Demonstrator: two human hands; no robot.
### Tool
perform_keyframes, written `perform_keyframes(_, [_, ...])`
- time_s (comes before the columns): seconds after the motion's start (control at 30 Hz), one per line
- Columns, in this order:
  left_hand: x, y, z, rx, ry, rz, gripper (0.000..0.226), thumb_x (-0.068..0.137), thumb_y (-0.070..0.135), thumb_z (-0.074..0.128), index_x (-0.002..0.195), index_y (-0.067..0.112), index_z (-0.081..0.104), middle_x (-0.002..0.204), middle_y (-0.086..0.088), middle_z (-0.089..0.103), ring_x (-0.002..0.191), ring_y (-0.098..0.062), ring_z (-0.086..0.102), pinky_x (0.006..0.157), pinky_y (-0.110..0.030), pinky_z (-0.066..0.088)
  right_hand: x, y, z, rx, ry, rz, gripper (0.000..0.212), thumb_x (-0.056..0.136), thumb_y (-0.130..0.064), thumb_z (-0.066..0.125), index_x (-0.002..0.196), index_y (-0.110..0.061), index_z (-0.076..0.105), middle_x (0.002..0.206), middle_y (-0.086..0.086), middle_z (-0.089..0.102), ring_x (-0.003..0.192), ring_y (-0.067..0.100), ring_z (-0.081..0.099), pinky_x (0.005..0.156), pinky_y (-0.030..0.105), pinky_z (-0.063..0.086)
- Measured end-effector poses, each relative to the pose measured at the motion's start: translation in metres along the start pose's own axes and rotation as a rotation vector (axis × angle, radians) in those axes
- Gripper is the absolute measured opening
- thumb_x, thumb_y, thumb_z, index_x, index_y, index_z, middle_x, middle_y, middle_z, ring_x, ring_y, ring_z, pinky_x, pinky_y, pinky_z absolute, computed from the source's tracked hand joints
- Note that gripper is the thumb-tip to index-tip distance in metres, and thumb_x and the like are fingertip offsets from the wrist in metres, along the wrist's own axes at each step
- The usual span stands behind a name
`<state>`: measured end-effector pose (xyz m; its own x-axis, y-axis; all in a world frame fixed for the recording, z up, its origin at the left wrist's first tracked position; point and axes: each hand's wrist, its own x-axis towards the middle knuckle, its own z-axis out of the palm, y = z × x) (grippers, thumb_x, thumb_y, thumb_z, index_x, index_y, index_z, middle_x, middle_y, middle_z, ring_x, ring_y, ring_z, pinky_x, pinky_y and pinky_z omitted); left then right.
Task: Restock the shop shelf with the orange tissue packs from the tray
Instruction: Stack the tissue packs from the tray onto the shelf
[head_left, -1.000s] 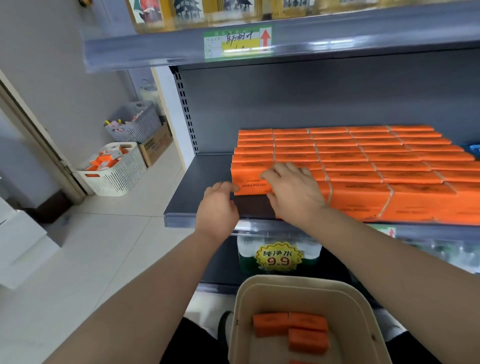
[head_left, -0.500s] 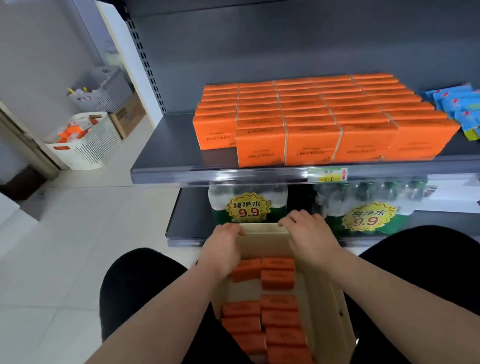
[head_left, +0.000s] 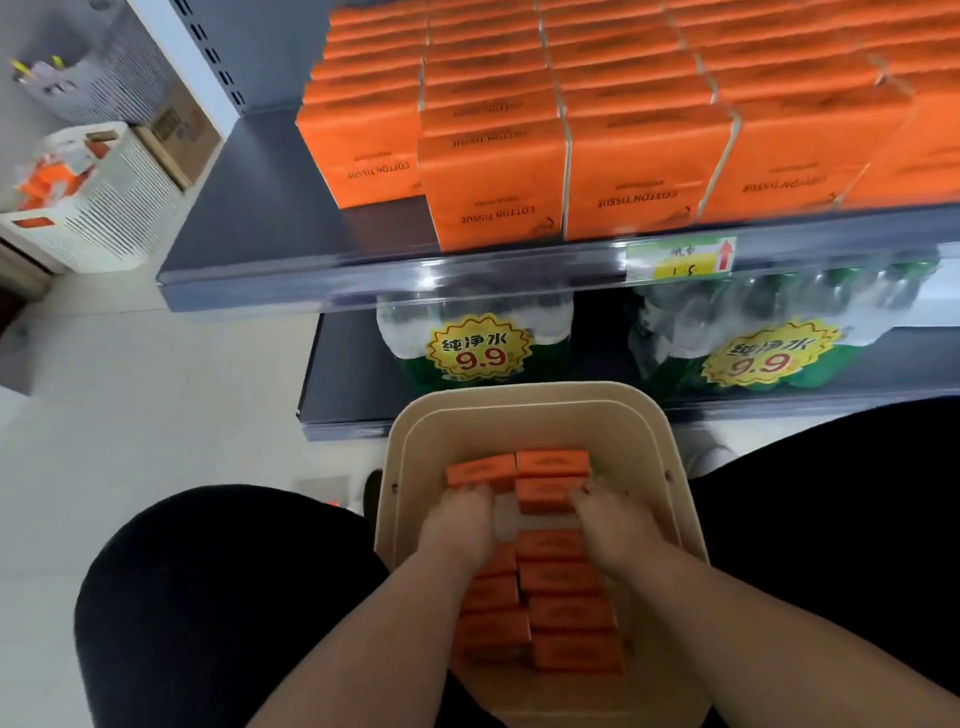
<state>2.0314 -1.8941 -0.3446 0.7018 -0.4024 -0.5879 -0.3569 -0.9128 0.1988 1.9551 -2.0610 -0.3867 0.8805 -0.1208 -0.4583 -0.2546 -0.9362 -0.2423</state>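
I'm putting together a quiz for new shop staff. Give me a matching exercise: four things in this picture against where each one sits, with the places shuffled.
Things
1. tray
2. water bottle packs
3. white basket
4. price label

Places
a. on the floor, far left
b. front edge of the shelf stacked with orange tissue packs
c. on the lower shelf
d. between the person's legs

Pairs: 1-d, 2-c, 3-a, 4-b

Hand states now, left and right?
Left hand: touching a tissue pack; grip cannot be told.
Right hand: touching another tissue pack; grip cannot be told.
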Motion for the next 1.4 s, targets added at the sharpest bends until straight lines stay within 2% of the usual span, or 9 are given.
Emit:
perform_keyframes(0.1, [0.012,-0.004,0.021,-0.052,-0.067,-0.056,0.035,0.094,0.009,0.039,0.127,0.013,0.049,0.13,-0.01,0.055,0.119,-0.026,0.054,0.097,-0.036,0.044,0.012,-0.001,0.016,0.045,-0.071,-0.007,0.04,0.093,-0.007,0.036,0.129,-0.02,0.048,0.134,0.003,0.044,0.129,0.026,0.039,0.102,0.036,0.035])
perform_keyframes(0.23, [0.022,-0.008,0.043,-0.078,-0.136,-0.121,0.035,0.093,0.007,0.038,0.126,0.012,0.049,0.13,-0.01,0.054,0.119,-0.026,0.054,0.098,-0.037,0.046,0.025,0.001,0.039,0.059,-0.147,0.019,0.036,0.096,-0.011,0.032,0.127,-0.02,0.048,0.135,0.006,0.043,0.128,0.025,0.038,0.105,0.037,0.034])
perform_keyframes(0.53, [0.047,-0.022,0.051,-0.164,-0.136,-0.208,0.038,0.088,0.007,0.045,0.125,0.012,0.049,0.127,-0.01,0.056,0.116,-0.026,0.056,0.095,-0.035,0.048,0.053,0.003,0.064,0.025,-0.195,0.037,0.043,0.094,-0.01,0.034,0.133,-0.026,0.044,0.138,0.001,0.043,0.13,0.021,0.037,0.104,0.036,0.032])
perform_keyframes(0.73, [0.049,-0.027,0.056,-0.197,-0.135,-0.252,0.038,0.09,0.005,0.042,0.126,0.013,0.05,0.129,-0.009,0.056,0.118,-0.026,0.055,0.096,-0.034,0.045,0.062,0.006,0.068,0.046,-0.256,0.002,0.049,0.092,-0.011,0.044,0.138,-0.027,0.041,0.14,0.001,0.044,0.129,0.021,0.042,0.105,0.036,0.034])
perform_keyframes(0.87, [0.051,-0.027,0.057,-0.204,-0.13,-0.252,0.037,0.09,0.005,0.043,0.126,0.013,0.05,0.128,-0.009,0.056,0.117,-0.026,0.056,0.095,-0.034,0.047,0.058,0.01,0.067,0.032,-0.275,0.021,0.041,0.093,-0.012,0.04,0.131,-0.027,0.048,0.135,0.002,0.052,0.123,0.022,0.049,0.101,0.035,0.039])
perform_keyframes(0.97, [0.052,-0.028,0.057,-0.184,-0.127,-0.24,0.036,0.09,0.006,0.043,0.125,0.013,0.051,0.127,-0.009,0.057,0.117,-0.026,0.056,0.094,-0.034,0.047,0.051,0.008,0.066,-0.01,-0.22,0.059,0.036,0.096,-0.014,0.033,0.128,-0.023,0.046,0.132,0.004,0.052,0.121,0.024,0.049,0.098,0.036,0.04])
perform_keyframes(1.17, [0.059,-0.029,0.07,0.047,-0.212,-0.115,0.029,0.094,0.011,0.04,0.121,0.01,0.05,0.128,-0.012,0.055,0.119,-0.028,0.053,0.095,-0.036,0.046,0.031,0.006,0.051,-0.061,-0.015,0.091,0.031,0.095,-0.022,0.039,0.125,-0.026,0.046,0.127,0.001,0.053,0.119,0.023,0.049,0.092,0.034,0.04])
perform_keyframes(1.4, [0.073,-0.033,0.088,0.22,-0.283,-0.025,0.03,0.096,0.021,0.045,0.125,0.013,0.048,0.13,-0.01,0.054,0.12,-0.025,0.051,0.102,-0.033,0.041,0.021,0.011,0.052,-0.039,-0.014,0.068,0.035,0.096,-0.017,0.039,0.13,-0.025,0.043,0.13,-0.001,0.05,0.121,0.022,0.046,0.094,0.037,0.037])
